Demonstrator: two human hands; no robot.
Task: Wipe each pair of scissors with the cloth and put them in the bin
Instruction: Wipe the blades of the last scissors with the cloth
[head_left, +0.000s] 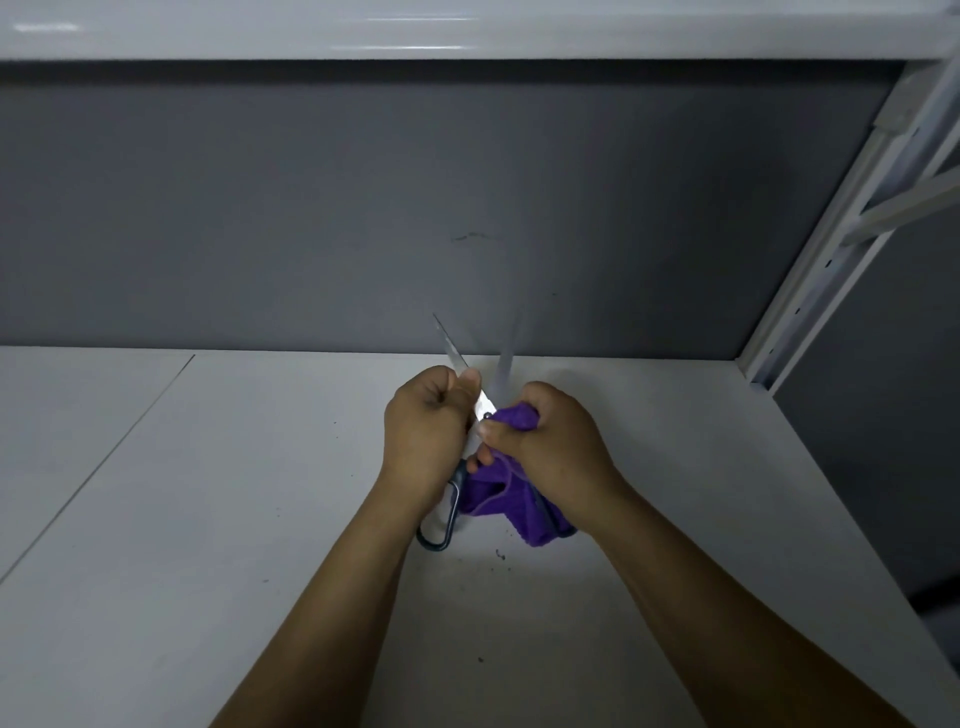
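Note:
A pair of scissors (451, 347) with dark handles is held above the white table, its two blades spread apart and pointing up and away. My left hand (423, 423) grips the left blade just above the pivot. My right hand (553, 441) holds a purple cloth (506, 499) bunched against the base of the right blade, which is blurred. One dark handle loop hangs below my left wrist; the other is mostly covered by the cloth. No bin is in view.
The white table (234, 519) runs to a grey back wall (415, 208). A white shelf (467, 31) spans overhead, and a white metal upright (810, 291) stands at the right. Small dark specks lie on the table near my wrists.

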